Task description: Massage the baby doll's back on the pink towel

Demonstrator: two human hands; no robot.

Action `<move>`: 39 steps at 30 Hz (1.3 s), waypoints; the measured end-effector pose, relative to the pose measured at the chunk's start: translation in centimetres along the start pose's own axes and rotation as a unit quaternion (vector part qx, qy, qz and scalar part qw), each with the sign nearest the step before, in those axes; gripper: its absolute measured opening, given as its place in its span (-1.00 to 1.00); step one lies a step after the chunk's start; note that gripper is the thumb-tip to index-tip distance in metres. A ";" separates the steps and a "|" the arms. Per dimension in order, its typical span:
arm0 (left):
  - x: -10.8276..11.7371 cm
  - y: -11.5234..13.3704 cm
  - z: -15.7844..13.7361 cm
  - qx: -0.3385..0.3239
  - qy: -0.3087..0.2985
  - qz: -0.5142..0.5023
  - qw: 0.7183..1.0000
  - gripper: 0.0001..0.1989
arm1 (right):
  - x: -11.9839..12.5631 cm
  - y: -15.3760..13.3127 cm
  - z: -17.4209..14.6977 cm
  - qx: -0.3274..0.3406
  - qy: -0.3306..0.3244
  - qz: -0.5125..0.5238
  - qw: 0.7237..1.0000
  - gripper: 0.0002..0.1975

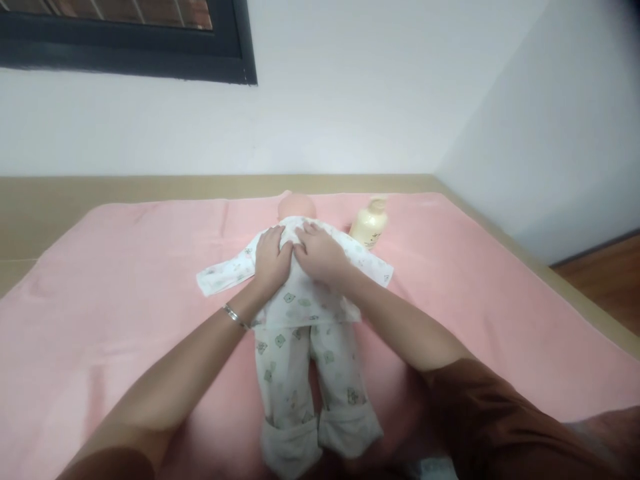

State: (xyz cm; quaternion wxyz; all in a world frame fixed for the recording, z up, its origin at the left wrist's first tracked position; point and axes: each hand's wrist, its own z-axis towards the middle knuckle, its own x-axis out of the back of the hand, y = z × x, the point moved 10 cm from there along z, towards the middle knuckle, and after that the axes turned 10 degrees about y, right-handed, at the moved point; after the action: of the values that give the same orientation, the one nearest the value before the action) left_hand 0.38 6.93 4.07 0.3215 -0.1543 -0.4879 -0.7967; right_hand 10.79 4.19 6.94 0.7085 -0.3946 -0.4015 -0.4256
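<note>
My left hand (273, 259) and right hand (323, 253) lie flat, fingers unclamped, on the baby doll (303, 303) mid-frame; it's already clothed, what remains I can't tell.

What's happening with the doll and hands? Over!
Left hand and right hand resting on doll, below its head. Doll lying on pink blanket. Bottle beside it, clear of both hands.
</note>
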 end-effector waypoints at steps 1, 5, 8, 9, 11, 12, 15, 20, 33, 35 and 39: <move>0.0 0.0 0.0 0.000 0.000 0.005 1.000 -0.49 | -0.2 1.1 0.4 -0.037 -0.003 0.009 0.999 -0.44; -0.2 0.0 -0.1 -0.002 0.000 0.021 1.000 -0.50 | -1.0 3.3 1.0 -0.096 -0.004 0.010 0.995 -0.35; -0.2 0.1 -0.2 -0.004 -0.001 0.029 1.000 -0.50 | -1.3 3.3 0.9 -0.094 0.000 0.001 0.996 -0.36; -0.1 0.1 -0.1 -0.005 -0.001 0.032 0.999 -0.50 | -1.3 3.2 0.9 -0.094 0.002 -0.003 0.996 -0.36; -0.1 0.1 0.0 -0.008 -0.002 0.038 0.999 -0.51 | -1.3 3.1 0.9 -0.092 0.006 -0.010 0.996 -0.37; 0.0 0.1 0.0 -0.010 -0.002 0.040 0.999 -0.51 | -1.2 3.1 1.0 -0.090 0.007 -0.011 0.996 -0.37; 0.0 0.5 -0.1 -0.023 -0.006 0.060 0.998 -0.50 | -1.1 3.1 1.3 -0.076 -0.008 0.004 0.997 -0.36; -0.5 2.4 -1.7 -0.070 -0.020 0.115 0.991 -0.47 | -1.4 3.9 1.6 -0.089 -0.061 0.036 0.994 -0.25; 0.3 -0.2 0.9 0.003 -0.052 0.075 0.996 -0.44 | -0.1 -1.0 -0.7 0.037 -0.021 -0.124 0.991 -0.41; 0.3 -0.1 1.0 -0.006 -0.056 0.093 0.994 -0.42 | 0.1 -1.1 -0.6 0.046 -0.025 -0.106 0.993 -0.45; -0.1 1.0 0.0 -0.041 -0.069 0.152 0.985 -0.43 | 0.0 0.9 0.6 -0.003 -0.041 -0.012 0.999 -0.50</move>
State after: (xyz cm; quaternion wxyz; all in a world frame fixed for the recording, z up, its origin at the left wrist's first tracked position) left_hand 1.12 6.60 4.71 0.3978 -0.2947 -0.4463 -0.7455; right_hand 11.46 4.97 6.97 0.6850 -0.4095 -0.4335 -0.4185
